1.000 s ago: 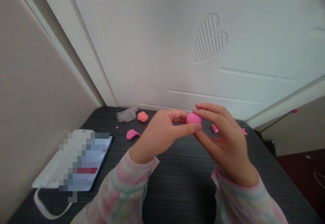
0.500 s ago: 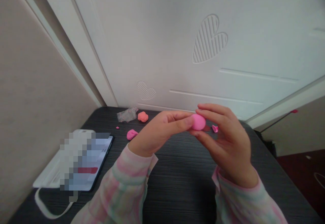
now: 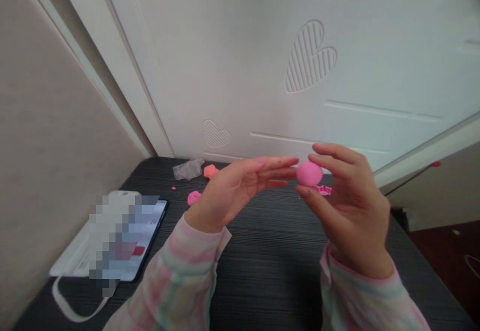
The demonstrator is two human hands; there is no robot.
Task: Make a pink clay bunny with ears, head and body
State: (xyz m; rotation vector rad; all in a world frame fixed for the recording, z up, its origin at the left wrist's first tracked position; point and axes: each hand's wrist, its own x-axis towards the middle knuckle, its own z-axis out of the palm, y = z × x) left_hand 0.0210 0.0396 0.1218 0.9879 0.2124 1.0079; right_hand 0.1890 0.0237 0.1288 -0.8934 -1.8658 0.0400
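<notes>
My right hand (image 3: 348,206) pinches a round pink clay ball (image 3: 309,173) between thumb and fingertips, held above the dark table (image 3: 262,271). My left hand (image 3: 240,188) is beside it, fingers stretched out toward the ball, not touching it and holding nothing. A small pink clay scrap (image 3: 324,189) shows just under the ball, behind my right fingers.
On the table's far left lie an orange clay piece (image 3: 210,171), a pink clay lump (image 3: 194,198), a crumpled clear wrapper (image 3: 186,169) and a tiny pink crumb (image 3: 173,188). A phone on a white case (image 3: 112,236) with a strap sits at the left. A white door stands behind.
My left hand has let go of the ball and opened its fingers. My right hand has lifted the ball up and slightly right.
</notes>
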